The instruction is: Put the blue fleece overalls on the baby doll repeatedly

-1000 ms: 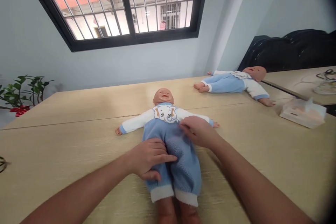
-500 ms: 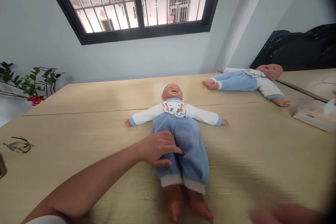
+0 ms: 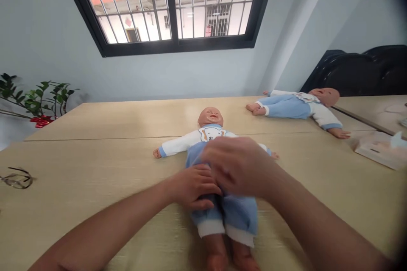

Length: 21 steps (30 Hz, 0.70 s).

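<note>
A baby doll [image 3: 210,117] in a white top and blue fleece trousers lies on its back on the wooden table [image 3: 95,152], head away from me, arms spread. My left hand [image 3: 192,186] lies on the doll's left hip, fingers together and pressed flat on the trousers, thumb tucked under the side. My right hand [image 3: 237,165] hovers over the doll's belly, blurred by motion, fingers curled downward; whether it holds anything I cannot make out.
A second doll [image 3: 295,103] in the same clothes lies at the back right. A tissue pack [image 3: 380,152] sits at the right edge, glasses [image 3: 15,178] at the left. A plant [image 3: 38,101] stands left; dark chairs [image 3: 359,70] right.
My right hand, out of view at the lower right half a second ago, has come back over the doll's belly. My left hand has stayed on the hip. The view shifted slightly.
</note>
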Each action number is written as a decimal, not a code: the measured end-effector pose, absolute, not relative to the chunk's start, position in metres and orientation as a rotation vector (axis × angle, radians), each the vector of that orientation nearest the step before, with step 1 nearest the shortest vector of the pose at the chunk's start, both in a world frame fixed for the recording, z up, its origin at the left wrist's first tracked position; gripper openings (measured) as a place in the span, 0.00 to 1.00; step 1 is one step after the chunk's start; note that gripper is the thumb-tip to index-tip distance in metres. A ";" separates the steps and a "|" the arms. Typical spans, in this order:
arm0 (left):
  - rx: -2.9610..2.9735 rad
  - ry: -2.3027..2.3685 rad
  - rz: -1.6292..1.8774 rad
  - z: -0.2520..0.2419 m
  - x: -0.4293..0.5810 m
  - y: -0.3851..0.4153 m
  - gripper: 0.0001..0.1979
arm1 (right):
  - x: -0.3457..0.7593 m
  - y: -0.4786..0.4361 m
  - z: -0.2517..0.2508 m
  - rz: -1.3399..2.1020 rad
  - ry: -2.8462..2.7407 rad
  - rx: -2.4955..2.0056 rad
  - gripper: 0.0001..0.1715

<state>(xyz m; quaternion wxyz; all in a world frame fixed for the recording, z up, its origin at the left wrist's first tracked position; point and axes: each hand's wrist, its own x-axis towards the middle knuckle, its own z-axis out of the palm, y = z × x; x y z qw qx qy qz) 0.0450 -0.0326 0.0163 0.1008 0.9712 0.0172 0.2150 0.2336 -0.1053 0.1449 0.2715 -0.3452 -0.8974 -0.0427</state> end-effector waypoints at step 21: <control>2.583 -0.135 1.208 0.010 0.053 -0.037 0.15 | 0.432 -0.042 0.020 0.158 -1.375 -1.866 0.30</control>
